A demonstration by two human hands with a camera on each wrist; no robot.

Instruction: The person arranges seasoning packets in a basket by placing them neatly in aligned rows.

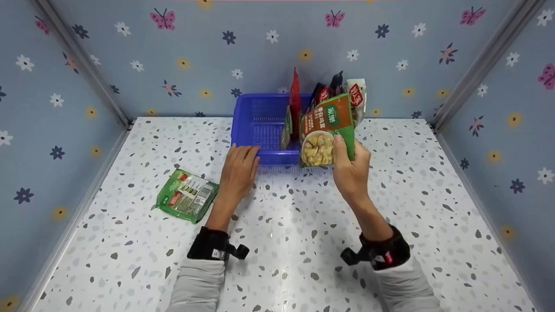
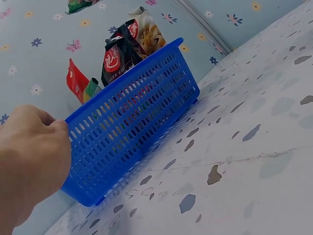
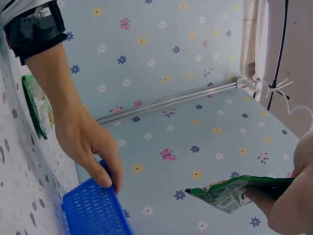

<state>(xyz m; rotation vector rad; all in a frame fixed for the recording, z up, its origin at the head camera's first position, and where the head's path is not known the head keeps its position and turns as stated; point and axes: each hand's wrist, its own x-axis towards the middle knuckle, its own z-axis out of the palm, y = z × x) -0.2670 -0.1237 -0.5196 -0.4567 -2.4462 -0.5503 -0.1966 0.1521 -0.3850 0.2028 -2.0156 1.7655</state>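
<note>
A blue plastic basket (image 1: 265, 158) stands against the back wall. My left hand (image 1: 238, 173) grips its near left rim, thumb on the outside and fingers over the edge, seen also in the right wrist view. My right hand (image 1: 353, 171) pinches a green and orange food packet (image 1: 321, 125) by its lower right edge, thumb on the front. This packet is held up over the basket's right part, hiding some of what is in it. Inside the basket, a red packet (image 1: 295, 99) and a smaller packet (image 1: 286, 130) stand upright near the middle.
Dark packets (image 2: 115, 58) and a whitish packet (image 1: 357, 93) rise from the basket's right side. A green transparent packet (image 1: 188, 195) lies on the speckled table (image 1: 277, 260), left of my left hand. Flowered walls (image 1: 269, 52) enclose the back and sides.
</note>
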